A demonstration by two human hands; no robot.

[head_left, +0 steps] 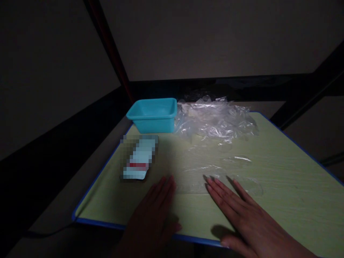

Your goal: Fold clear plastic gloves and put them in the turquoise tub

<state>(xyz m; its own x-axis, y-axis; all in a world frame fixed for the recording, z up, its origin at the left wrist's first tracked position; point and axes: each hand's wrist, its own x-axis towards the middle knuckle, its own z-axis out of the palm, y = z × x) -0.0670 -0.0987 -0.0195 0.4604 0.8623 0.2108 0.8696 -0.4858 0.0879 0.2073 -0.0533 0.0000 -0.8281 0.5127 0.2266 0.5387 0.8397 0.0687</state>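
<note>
A clear, thin plastic piece, perhaps a bag or glove, lies flat on the table between and beyond my hands. My left hand has its fingers stretched out beside the plastic's left edge, in shadow. Over the plastic's near right part, my right hand reaches with straight fingers and the thumb held apart. Neither hand grips anything. Whether the fingertips press on the film or just hover, I cannot tell.
A turquoise plastic basin stands at the table's back left. Beside it lies a heap of crumpled clear plastic. A phone-like slab, blurred out, rests at the left. The pale table has a blue edge; walls rise behind.
</note>
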